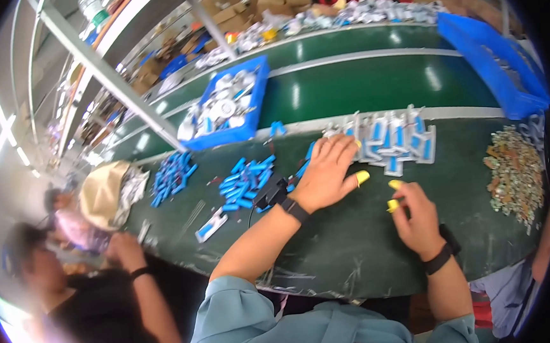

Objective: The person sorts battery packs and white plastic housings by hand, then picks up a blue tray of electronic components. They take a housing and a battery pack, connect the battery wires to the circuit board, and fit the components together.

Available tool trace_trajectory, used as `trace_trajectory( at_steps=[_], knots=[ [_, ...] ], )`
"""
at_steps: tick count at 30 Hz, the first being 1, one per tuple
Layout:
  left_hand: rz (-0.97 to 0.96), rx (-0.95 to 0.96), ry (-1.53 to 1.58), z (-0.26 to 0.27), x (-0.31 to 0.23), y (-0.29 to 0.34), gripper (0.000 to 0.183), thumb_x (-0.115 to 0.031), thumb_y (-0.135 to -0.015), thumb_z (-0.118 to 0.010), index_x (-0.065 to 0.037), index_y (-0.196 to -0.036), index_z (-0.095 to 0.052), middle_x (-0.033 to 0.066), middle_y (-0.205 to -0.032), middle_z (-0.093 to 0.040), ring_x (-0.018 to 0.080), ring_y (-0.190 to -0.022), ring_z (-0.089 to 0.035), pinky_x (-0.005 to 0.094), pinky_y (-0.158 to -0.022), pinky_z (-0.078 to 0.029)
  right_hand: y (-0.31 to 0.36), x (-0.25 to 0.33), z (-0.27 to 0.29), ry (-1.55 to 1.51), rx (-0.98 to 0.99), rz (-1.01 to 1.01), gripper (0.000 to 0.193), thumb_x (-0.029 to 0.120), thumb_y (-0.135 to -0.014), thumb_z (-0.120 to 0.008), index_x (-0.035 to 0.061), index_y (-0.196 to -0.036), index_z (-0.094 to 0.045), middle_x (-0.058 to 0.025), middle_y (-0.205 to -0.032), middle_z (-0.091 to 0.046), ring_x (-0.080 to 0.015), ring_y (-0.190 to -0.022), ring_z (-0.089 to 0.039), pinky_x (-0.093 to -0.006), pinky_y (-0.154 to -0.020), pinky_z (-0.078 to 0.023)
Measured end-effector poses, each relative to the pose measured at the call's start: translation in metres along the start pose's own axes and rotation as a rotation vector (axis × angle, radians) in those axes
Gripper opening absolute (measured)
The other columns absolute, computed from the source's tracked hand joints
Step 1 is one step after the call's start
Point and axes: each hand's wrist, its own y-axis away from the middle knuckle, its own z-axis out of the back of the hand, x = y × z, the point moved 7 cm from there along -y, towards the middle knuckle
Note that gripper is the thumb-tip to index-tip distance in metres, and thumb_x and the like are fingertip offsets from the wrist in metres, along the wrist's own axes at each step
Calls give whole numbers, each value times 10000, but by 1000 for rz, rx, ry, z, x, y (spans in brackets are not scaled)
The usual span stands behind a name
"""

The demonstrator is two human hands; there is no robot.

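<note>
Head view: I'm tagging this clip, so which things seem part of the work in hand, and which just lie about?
Likely in the work:
blue-and-white casings, by the left hand
loose blue cylinders

Probably just lying about:
parts-filled blue bin
tan sack
small-parts heap, far right

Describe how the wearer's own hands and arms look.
Yellow covers cap some fingers of both the left hand and right hand. Each wrist wears a black band with a black box; a thin dark cable shows near the left one. The sleeves are grey-blue, leaving the forearms bare.
</note>
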Motion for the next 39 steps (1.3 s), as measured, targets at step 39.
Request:
trace_trajectory(
  at_steps=[39],
  knots=[
    [515,-203,-70,6,68,46,441,-178,-834,-744,44,-1175,-577,215,-1096,-653,339,-946,-666,421,-826,-544,17,13,-40,108,282,207,272,138,-904,-651,101,-1170,-612,-84,-937,-658,-301,-749,-671,-406,-649,-539]
  ],
)
